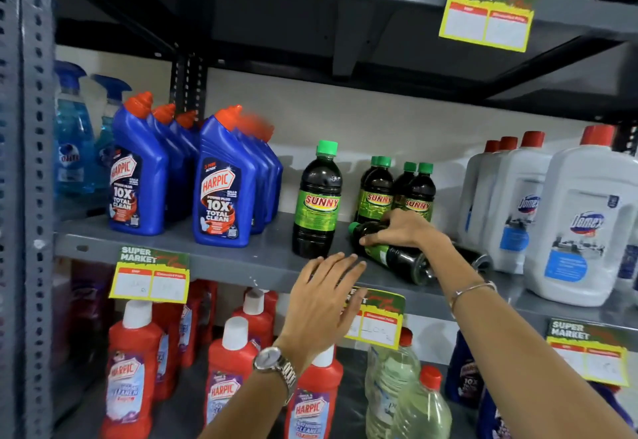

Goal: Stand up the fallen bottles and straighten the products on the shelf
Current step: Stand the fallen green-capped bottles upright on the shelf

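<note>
A dark Sunny bottle with a green cap lies on its side on the grey middle shelf, cap pointing left. My right hand is closed over its neck end. My left hand hovers flat and empty just in front of the shelf edge, fingers spread. One Sunny bottle stands upright to the left of the fallen one. Several more Sunny bottles stand behind my right hand. Another dark object lies behind my right forearm, mostly hidden.
Blue Harpic bottles stand in rows at the left, with blue spray bottles beyond. White Domex jugs stand at the right. Red Harpic bottles and clear bottles fill the shelf below. Price tags hang off the shelf edges.
</note>
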